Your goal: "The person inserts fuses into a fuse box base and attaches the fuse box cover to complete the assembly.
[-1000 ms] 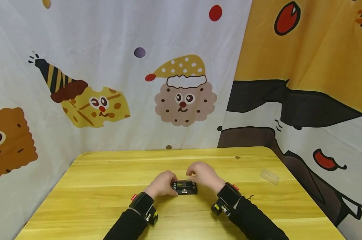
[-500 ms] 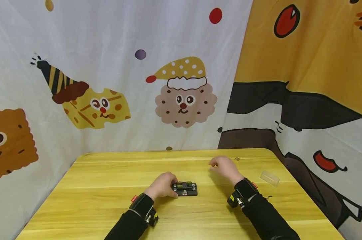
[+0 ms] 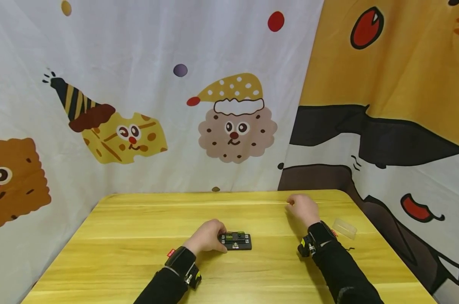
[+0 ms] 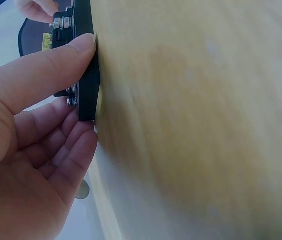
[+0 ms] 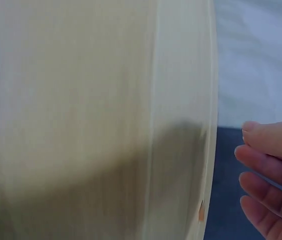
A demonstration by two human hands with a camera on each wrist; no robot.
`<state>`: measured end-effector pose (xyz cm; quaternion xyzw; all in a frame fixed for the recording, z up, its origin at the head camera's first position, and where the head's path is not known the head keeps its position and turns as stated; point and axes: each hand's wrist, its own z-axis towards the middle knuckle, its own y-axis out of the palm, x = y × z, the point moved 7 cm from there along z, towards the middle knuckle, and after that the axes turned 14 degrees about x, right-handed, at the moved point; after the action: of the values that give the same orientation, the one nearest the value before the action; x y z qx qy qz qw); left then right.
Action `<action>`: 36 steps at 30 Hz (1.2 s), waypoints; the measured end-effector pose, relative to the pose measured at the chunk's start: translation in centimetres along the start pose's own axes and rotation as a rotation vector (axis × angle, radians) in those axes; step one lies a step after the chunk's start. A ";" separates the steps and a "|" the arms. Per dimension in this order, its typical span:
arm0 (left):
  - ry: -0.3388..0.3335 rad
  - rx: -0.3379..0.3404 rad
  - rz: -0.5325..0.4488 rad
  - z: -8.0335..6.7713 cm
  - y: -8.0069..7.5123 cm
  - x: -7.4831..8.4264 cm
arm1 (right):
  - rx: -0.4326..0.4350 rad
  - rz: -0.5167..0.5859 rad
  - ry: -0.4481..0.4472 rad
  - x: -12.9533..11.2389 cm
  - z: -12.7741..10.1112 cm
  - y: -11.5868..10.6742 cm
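A black rectangular block with metal screw terminals and a yellow-green part on top (image 3: 236, 240) lies on the wooden table, near the middle in the head view. My left hand (image 3: 206, 237) grips its left end. In the left wrist view the thumb presses the near side of the black block (image 4: 87, 92) and the fingers curl at its end. My right hand (image 3: 304, 209) is near the table's far edge, to the right of the block. In the right wrist view its fingers (image 5: 263, 187) are loosely bent, with nothing seen between them. A small copper-coloured piece (image 5: 201, 212) lies near the table edge.
A clear plastic lid-like piece (image 3: 345, 228) lies on the right of the table, beyond the right wrist. A small dark scrap (image 3: 350, 248) shows beside the right forearm. Printed cartoon curtains (image 3: 146, 84) hang behind the table (image 3: 138, 236).
My right hand has left the block and moved right and away, to the far part of the table. The left hand keeps its grip on the block, which stays in place.
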<state>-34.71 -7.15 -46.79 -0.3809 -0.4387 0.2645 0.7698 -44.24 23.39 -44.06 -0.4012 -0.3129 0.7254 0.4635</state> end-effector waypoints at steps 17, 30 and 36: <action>-0.002 0.007 -0.012 -0.1 -0.2 0.3 | 0.020 -0.106 0.092 3.7 1.1 -1.1; -0.007 0.006 -0.013 -0.2 -0.4 0.4 | -0.034 -0.155 0.167 6.2 0.7 0.5; -0.008 0.003 -0.015 -0.1 -0.4 0.3 | -0.037 -0.163 0.150 6.3 0.5 0.8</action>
<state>-34.43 -7.15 -46.35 -0.3752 -0.4443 0.2610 0.7705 -46.60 28.82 -46.32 -0.4363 -0.3224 0.6471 0.5356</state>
